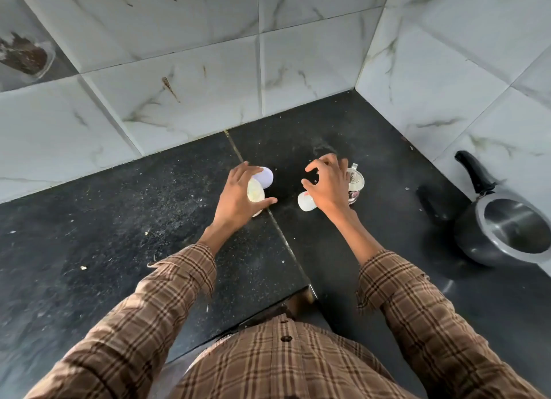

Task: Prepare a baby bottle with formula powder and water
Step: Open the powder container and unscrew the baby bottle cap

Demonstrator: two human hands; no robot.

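On the dark counter (119, 219), the left hand (238, 197) grips an open tub of pale powder (255, 193), its white lid (265, 177) just beyond at one o'clock. At three o'clock of the tub, the right hand (328, 187) hovers, fingers loosely curled and holding nothing, over a small white bottle (306, 201), a steel jug (355, 184) just beside it. A black pot (504, 231) sits well apart, at three o'clock.

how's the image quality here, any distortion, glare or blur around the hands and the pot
Head view: wide-angle bending curves the wall tiles and counter edges toward the corners; soft, even light with faint shadows; a mild sheen inside the pot; the left hand and right hand look slightly soft, so the small container and steel cup lack fine detail.
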